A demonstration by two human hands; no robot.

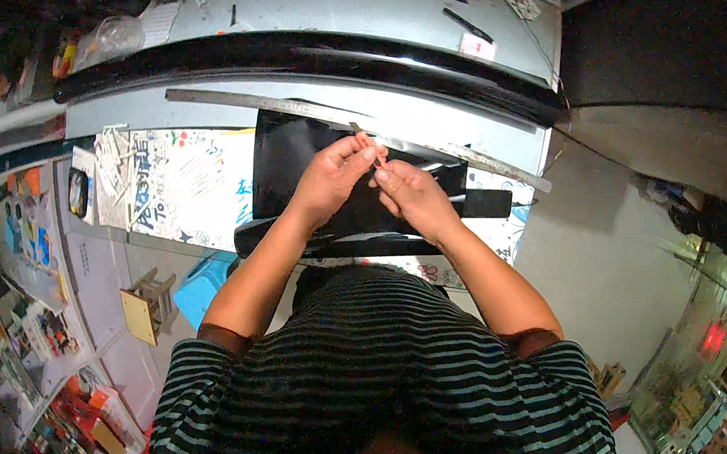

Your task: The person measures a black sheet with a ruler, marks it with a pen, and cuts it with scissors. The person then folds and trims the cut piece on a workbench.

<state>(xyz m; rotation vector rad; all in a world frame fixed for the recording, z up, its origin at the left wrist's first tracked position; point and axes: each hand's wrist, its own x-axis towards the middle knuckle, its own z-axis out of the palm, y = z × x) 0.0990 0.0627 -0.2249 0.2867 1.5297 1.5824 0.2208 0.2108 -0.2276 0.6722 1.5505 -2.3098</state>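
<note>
My left hand (pixel 331 180) and my right hand (pixel 413 199) come together over the middle of the bench, fingers closed in a pinch. Between their fingertips is a small thin reddish tool (pixel 370 144) with a dark flat tip pointing up and left; its exact kind is too small to tell. Beneath both hands lies a glossy black sheet (pixel 284 155), its near edge curled into a roll. A long metal ruler (pixel 240 102) lies just beyond the fingertips, along the sheet's far edge. A black phone-like slab (pixel 488 202) rests right of my right hand.
A long glossy black roll (pixel 316 55) spans the bench behind the ruler. White strips (pixel 122 175) are heaped at the left on a printed white board (pixel 203 199). A blue bin (pixel 203 286) and a small stool (pixel 145 305) stand below the bench, left.
</note>
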